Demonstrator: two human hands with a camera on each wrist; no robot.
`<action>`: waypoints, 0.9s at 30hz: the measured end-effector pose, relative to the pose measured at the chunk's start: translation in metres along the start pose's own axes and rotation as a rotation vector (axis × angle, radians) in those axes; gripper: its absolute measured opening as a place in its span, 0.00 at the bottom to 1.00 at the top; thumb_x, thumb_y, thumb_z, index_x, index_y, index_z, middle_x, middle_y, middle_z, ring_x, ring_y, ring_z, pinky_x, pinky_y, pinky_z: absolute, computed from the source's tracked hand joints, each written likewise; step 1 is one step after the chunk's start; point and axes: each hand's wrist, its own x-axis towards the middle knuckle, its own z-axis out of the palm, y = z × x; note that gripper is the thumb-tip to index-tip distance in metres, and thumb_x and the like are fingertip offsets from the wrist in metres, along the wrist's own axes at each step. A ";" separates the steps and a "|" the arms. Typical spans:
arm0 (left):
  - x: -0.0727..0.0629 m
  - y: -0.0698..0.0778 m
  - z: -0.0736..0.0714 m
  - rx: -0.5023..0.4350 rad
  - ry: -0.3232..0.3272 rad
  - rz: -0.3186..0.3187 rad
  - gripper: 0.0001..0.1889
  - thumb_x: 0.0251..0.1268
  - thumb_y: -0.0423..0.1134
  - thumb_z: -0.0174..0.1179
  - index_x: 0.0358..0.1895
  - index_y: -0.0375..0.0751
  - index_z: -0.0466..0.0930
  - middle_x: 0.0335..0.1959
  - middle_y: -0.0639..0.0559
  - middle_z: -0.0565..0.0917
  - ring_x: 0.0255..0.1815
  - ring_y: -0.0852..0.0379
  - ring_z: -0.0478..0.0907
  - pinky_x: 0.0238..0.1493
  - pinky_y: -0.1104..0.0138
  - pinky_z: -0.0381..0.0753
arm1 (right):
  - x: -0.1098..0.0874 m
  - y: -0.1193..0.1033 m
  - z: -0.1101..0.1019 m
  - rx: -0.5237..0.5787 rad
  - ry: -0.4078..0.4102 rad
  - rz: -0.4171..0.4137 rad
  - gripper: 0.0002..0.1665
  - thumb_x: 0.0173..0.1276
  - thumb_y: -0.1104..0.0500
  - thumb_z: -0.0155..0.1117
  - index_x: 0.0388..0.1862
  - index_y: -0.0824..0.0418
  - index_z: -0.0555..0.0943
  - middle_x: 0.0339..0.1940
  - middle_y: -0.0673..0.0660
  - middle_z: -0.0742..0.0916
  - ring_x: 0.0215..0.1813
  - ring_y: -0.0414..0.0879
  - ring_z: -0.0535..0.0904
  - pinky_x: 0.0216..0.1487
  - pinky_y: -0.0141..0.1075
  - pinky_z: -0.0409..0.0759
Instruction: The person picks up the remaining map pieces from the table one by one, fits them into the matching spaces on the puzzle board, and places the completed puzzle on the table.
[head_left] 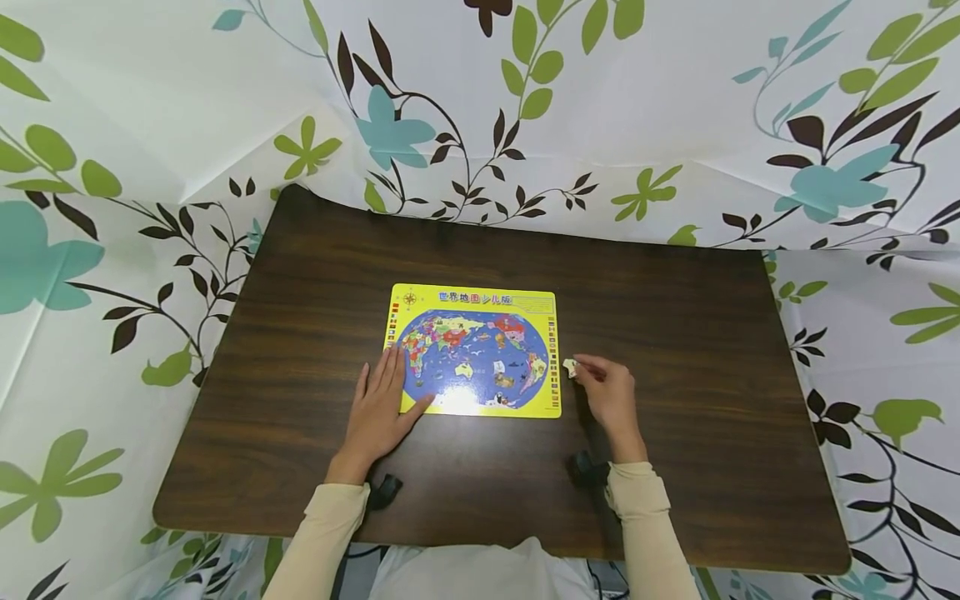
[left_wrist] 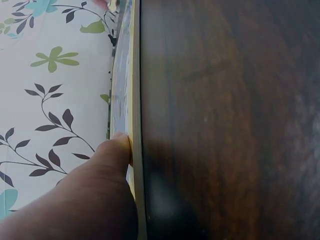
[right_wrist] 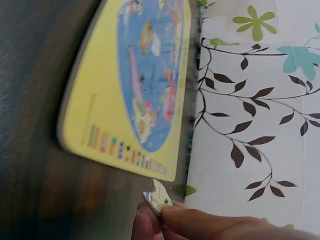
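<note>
A yellow-bordered world map puzzle board (head_left: 480, 293) lies flat on the dark wooden table. My left hand (head_left: 380, 410) rests on the board's left edge with its fingers straight and its thumb near the lower rim; in the left wrist view the thumb (left_wrist: 112, 152) touches that edge. Just off the board's right side, my right hand (head_left: 611, 396) pinches a small pale puzzle piece (head_left: 570, 367) between thumb and fingers. The right wrist view shows this puzzle piece (right_wrist: 158, 196) close to the board's flag-lined border (right_wrist: 125, 152), printed in green and other colours.
The brown wood-grain table (head_left: 697, 375) stretches around the board on all sides. Behind it and at its sides hangs a white cloth (head_left: 600, 133) with a leaf and flower print. A black wrist device (head_left: 385, 492) sits at the left wrist.
</note>
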 end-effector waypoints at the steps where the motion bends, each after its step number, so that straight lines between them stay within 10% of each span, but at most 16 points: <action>1: 0.000 0.000 -0.001 0.002 -0.001 -0.001 0.51 0.75 0.68 0.50 0.85 0.39 0.38 0.86 0.45 0.39 0.86 0.49 0.33 0.81 0.46 0.27 | 0.001 -0.003 0.001 -0.008 -0.012 -0.004 0.13 0.76 0.65 0.64 0.55 0.68 0.87 0.49 0.66 0.90 0.46 0.55 0.88 0.43 0.35 0.86; 7: 0.001 0.000 -0.003 0.003 -0.005 -0.007 0.51 0.75 0.68 0.49 0.85 0.39 0.38 0.86 0.45 0.39 0.86 0.49 0.32 0.81 0.47 0.26 | 0.008 -0.025 0.011 -0.032 -0.055 -0.046 0.13 0.74 0.64 0.67 0.54 0.68 0.87 0.48 0.66 0.90 0.49 0.57 0.85 0.52 0.51 0.85; 27: -0.002 0.002 -0.003 -0.017 0.010 0.001 0.50 0.75 0.66 0.51 0.84 0.37 0.42 0.86 0.43 0.42 0.86 0.48 0.35 0.81 0.46 0.28 | 0.011 -0.092 0.101 -0.151 -0.408 -0.323 0.08 0.72 0.65 0.69 0.46 0.66 0.90 0.42 0.59 0.91 0.43 0.50 0.87 0.47 0.44 0.86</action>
